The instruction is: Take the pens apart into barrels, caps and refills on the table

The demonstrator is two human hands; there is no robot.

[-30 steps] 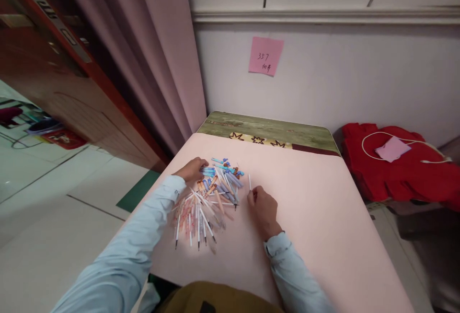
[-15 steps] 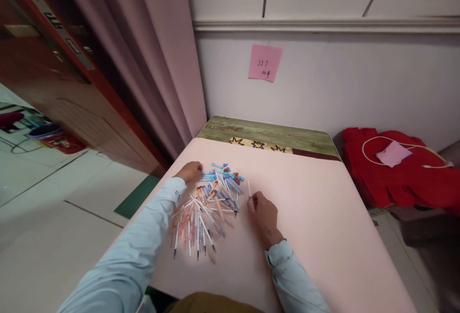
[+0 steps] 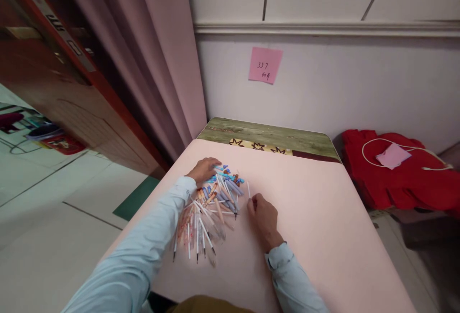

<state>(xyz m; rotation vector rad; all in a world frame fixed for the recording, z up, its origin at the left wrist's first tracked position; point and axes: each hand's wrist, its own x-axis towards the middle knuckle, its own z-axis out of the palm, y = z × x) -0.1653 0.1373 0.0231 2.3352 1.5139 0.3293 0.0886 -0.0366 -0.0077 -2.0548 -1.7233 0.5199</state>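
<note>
A heap of disassembled pen parts lies on the pink tabletop. White pen refills with dark tips fan out at its near side. Clear and pinkish barrels lie among them. Farther back are lilac-blue barrels, brown and blue pieces and small blue caps. My left hand reaches over the far left of the heap, fingers stretched out and touching the light-blue pieces. Right of the heap, my right hand is closed on a thin white refill, which points up and away from the fingertips.
Beyond the pink cover shows the green tabletop edge, against the wall. A pink note is stuck there. At right, a white cable lies on red cloth. A curtain and wooden door border the left.
My left hand has moved right, over the light-blue pieces at the back of the heap, and its fingers have stretched out. My right hand stays in place with the refill.
</note>
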